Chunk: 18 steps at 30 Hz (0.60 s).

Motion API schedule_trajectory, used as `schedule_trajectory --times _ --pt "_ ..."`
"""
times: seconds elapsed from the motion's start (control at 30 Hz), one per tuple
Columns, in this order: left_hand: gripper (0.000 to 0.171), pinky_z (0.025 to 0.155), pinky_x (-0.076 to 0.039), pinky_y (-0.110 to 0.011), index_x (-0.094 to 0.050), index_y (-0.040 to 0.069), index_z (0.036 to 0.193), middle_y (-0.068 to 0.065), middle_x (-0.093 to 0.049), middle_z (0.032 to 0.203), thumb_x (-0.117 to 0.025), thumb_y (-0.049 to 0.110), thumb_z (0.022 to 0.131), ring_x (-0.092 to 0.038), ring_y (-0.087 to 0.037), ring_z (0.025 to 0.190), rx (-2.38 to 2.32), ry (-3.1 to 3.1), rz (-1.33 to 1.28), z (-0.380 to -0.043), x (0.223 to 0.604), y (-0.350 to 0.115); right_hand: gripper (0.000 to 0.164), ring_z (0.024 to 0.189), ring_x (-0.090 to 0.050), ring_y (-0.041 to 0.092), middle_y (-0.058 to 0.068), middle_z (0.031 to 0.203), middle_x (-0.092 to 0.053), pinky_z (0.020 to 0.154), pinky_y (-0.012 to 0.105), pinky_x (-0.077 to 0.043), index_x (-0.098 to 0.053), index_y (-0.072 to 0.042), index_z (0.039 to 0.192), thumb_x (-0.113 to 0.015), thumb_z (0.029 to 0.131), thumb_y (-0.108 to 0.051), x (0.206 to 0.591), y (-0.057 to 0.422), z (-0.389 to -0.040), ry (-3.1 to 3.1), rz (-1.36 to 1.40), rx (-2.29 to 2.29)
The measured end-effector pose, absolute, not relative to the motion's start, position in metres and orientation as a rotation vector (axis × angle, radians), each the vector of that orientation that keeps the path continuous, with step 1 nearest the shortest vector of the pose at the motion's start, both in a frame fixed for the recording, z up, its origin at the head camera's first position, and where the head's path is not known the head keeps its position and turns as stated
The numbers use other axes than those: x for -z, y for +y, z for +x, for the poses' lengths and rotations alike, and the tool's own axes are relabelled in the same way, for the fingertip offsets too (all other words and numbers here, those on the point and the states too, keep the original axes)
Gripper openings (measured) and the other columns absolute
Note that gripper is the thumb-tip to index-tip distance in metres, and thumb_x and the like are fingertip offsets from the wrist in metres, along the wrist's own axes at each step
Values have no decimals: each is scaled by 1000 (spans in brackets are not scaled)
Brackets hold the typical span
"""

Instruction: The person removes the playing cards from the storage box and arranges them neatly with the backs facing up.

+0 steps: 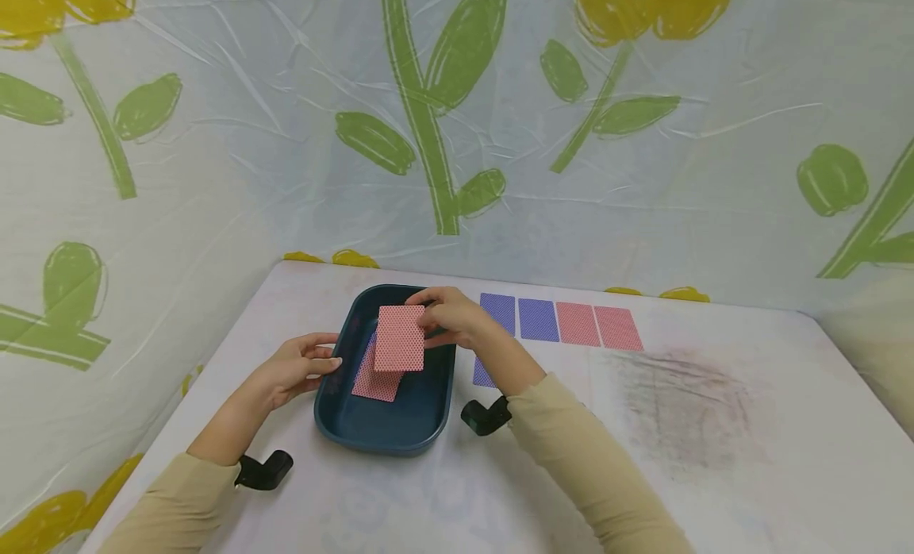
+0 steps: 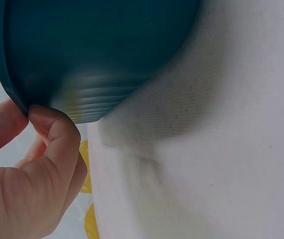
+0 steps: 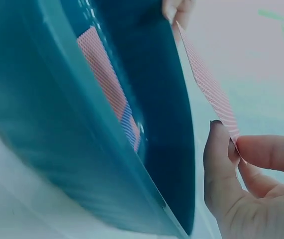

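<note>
A dark teal plastic tray (image 1: 385, 427) stands on the table. My left hand (image 1: 296, 369) pinches its left rim between thumb and fingers, seen close in the left wrist view. Above the tray my right hand (image 1: 453, 317) pinches a red-patterned playing card (image 1: 400, 338) by its right edge, back side showing. Inside the tray lie another red-backed card (image 1: 374, 386) and a blue-backed card (image 3: 128, 124), partly overlapped. In the right wrist view the held card (image 3: 209, 84) appears nearly edge-on between thumb and fingers.
Right of the tray, a row of face-down cards runs along the table: blue ones (image 1: 539, 320), then red ones (image 1: 600, 326). Below the row's left end another blue card (image 1: 484, 373) is partly hidden by my right arm. A flower-print sheet (image 1: 286, 141) hangs behind the table.
</note>
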<state>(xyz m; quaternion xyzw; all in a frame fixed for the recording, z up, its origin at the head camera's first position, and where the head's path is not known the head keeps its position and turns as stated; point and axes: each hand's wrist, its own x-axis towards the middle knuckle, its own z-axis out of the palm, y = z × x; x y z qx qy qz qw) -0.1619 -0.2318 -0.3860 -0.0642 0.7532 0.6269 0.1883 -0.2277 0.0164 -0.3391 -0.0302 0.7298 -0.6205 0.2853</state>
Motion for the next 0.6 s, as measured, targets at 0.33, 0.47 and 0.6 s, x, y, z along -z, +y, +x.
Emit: schedule_trajectory --times 0.33,0.47,0.6 --pt "56 74 -48 -27 -33 -3 140 -9 -47 101 -59 6 91 -52 -15 87 -1770 2113 -180 -162 387 -232 41 80 -52 22 12 99 -52 75 38 -52 -54 -2 124 -51 85 9 332 47 -226 1957 -45 1671" --pt "55 72 -48 -26 -32 -3 140 -9 -48 99 -57 5 91 -53 -14 85 -1783 2100 -173 -162 387 -233 42 84 -53 22 12 103 -51 73 35 -52 -54 -3 126 -51 86 9 335 62 -223 1948 -31 1679" --pt "55 72 -48 -25 -32 -4 140 -7 -49 96 -57 3 91 -53 -13 83 -1801 2087 -164 -161 387 -233 42 87 -52 20 11 104 -52 74 33 -52 -51 -1 129 -51 88 5 337 80 -220 1913 -38 1698"
